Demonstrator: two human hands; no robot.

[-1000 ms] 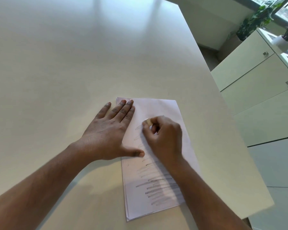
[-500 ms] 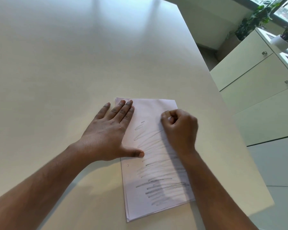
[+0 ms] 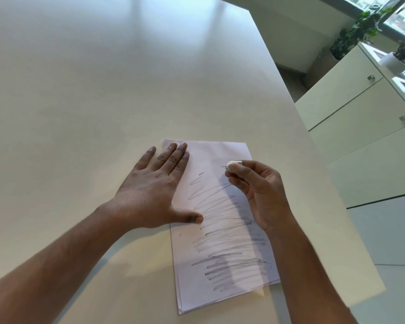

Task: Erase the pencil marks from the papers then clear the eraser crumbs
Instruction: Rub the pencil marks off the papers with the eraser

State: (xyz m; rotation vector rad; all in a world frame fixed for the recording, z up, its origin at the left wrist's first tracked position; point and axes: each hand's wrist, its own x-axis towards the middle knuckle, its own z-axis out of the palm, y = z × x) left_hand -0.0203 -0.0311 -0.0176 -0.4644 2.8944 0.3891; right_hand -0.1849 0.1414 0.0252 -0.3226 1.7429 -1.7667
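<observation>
A thin stack of white papers (image 3: 222, 284) lies near the table's right edge, its top sheet covered with grey pencil scribbles (image 3: 229, 260) that run from the middle down to the near end. My left hand (image 3: 154, 190) lies flat with straight fingers on the stack's far left corner and the table beside it. My right hand (image 3: 260, 195) pinches a small white eraser (image 3: 233, 164) between thumb and fingertips, over the upper right part of the sheet beside a short pencil line. I cannot tell whether the eraser touches the paper.
The pale table (image 3: 103, 90) stretches far to the left and back. Its right edge (image 3: 332, 183) runs close to the papers. Beyond it stand white cabinets (image 3: 360, 118) with small metal knobs, and potted plants (image 3: 360, 29) sit by a window.
My right hand with the eraser has moved from the sheet's upper left, near my left fingers, across to the upper right. My left hand stays put.
</observation>
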